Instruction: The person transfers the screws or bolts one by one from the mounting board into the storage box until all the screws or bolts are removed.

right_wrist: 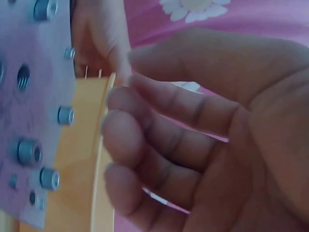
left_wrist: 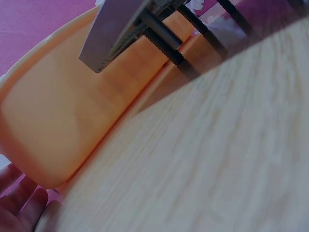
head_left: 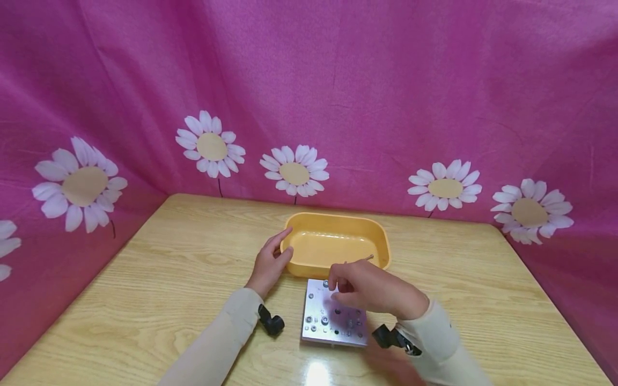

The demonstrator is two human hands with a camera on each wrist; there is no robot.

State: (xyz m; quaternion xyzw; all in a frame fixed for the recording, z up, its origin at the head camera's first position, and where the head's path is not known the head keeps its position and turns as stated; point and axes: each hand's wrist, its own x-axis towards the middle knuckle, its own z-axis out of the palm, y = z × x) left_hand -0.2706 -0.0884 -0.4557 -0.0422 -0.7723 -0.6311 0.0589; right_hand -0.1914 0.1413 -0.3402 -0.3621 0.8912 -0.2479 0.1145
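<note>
My left hand (head_left: 270, 262) is at the left end of a yellow plastic tray (head_left: 338, 218), its thumb and forefinger tips at the rim. In the left wrist view its fingers (left_wrist: 21, 205) show beside the tray's corner. My right hand (head_left: 369, 287) hovers over a square metal plate (head_left: 318, 305) in front of the tray. Its fingers (right_wrist: 123, 137) are loosely curled, with nothing visible between them and the thumb. Several socket-head screws (right_wrist: 30, 152) and a threaded hole (right_wrist: 23, 77) show on the plate's face. Threaded shanks (left_wrist: 164, 46) reach down from its underside, which stands raised off the table.
A small slender piece (head_left: 370, 257) shows at the tray's front right, just past the right hand. The wooden table (head_left: 217, 241) carries everything. Behind it and at both sides hangs a pink curtain (head_left: 367, 107) with large daisies.
</note>
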